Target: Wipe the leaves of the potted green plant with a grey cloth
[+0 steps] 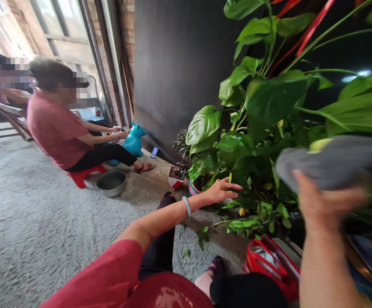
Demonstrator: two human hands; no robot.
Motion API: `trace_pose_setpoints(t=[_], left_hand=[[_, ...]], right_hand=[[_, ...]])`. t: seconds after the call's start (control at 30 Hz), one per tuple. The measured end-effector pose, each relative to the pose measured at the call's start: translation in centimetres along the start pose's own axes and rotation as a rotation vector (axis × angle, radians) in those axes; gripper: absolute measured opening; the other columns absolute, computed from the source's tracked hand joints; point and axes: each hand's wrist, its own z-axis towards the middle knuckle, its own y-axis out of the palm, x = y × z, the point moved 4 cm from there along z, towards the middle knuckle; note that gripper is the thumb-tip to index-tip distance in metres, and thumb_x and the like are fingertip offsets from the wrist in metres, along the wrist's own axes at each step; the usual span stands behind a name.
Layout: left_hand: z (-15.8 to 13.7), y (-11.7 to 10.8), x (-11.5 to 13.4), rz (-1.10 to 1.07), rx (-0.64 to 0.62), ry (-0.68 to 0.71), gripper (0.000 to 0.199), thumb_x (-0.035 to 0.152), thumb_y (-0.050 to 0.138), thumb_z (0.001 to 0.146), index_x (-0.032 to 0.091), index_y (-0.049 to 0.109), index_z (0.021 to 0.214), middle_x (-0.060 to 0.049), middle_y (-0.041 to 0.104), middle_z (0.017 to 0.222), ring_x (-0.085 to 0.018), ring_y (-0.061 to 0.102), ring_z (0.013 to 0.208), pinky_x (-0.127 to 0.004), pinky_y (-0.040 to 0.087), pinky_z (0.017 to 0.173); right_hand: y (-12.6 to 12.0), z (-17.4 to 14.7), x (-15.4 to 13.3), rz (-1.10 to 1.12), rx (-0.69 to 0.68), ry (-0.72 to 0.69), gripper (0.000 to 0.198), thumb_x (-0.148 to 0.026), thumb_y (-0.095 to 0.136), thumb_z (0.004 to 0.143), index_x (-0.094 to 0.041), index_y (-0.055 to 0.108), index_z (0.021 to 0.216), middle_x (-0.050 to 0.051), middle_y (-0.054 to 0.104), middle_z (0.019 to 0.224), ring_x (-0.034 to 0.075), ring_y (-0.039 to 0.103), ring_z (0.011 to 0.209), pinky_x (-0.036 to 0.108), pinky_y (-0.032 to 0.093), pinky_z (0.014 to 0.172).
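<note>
**Potted plants by the dark wall, two hands at the foliage**

Head view, containers:
- Red-and-white pot [175,181], at centre: holds soil and a small dark-leaved plant [181,145].
- Striped pot [193,189], just beside it at 3 o'clock: holds the large green-leaved plant [263,111], whose foliage hides most of the rim.
- Metal basin [111,183], at 9 o'clock of the pots, on the floor; contents cannot be told.

Hands:
- Left hand [219,191]: fingers spread apart, holding nothing, fingertips at the low leaves just right of the striped pot. A pale bangle [187,206] sits on the wrist.
- Right hand [325,205], at 4 o'clock: blurred, clamped on a grey cloth [333,161] held against the leaves.

Surroundings:
- Red bag [271,263] at 5 o'clock, under the right forearm.
- Fallen leaves [202,237] on the floor.
- Another person [60,128] at 10 o'clock, seated on a red stool [81,176], hands at a blue animal toy [134,140].
- A phone [154,152] lies near the toy.
</note>
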Motion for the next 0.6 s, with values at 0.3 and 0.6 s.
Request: trace_pose_setpoints(t=[0.3,0.6], left_hand=[[0.7,-0.7,-3.0,0.384,0.014,-0.047,0.081,0.009,0.079,0.072,0.017,0.066,0.151,-0.01,0.072,0.133,-0.024,0.065,0.119,-0.039,0.049,0.111],[-1.3,-0.7,-2.6,0.047,-0.029,-0.082,0.077,0.004,0.077,0.062,0.016,0.074,0.138,-0.003,0.073,0.095,-0.015,0.064,0.088,-0.029,0.05,0.091]], right_hand=[[-2.5,-6.1,-0.6,0.088,0.049,0.23,0.051,-0.058,0.08,0.05,-0.028,0.067,0.09,0.008,0.072,0.085,0.037,0.07,0.083,0.048,0.054,0.078],[6.7,-7.4,0.2,0.132,-0.32,0.264,0.067,-0.052,0.068,0.046,-0.02,0.071,0.105,0.02,0.077,0.097,0.047,0.072,0.098,0.058,0.054,0.092]])
